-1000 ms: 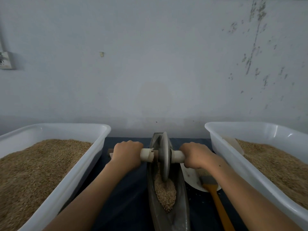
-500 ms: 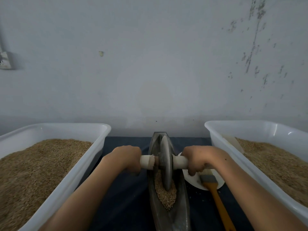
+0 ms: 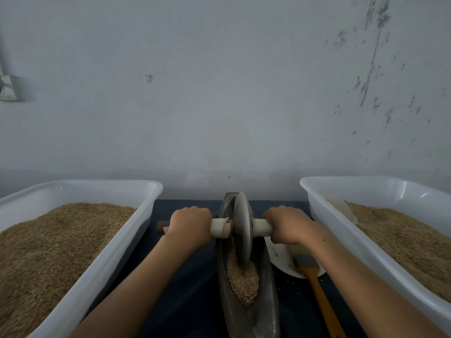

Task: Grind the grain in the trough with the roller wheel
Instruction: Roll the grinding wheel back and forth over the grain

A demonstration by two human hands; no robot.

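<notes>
Trough (image 3: 264,311): centre, 6 o'clock; grain (image 3: 244,281) heaped inside, roller wheel (image 3: 242,228) upright in it.
Hands: left hand (image 3: 189,226), right hand (image 3: 289,225) fists wrapped round axle.
Tubs: left tub (image 3: 117,247) at 9, right tub (image 3: 341,230) at 3, both grain-filled.

Your left hand (image 3: 189,226) hides most of the axle's left handle; the grey boat-shaped metal trough (image 3: 246,318) and orange wooden-handled brush (image 3: 317,289) run off the bottom edge.
</notes>
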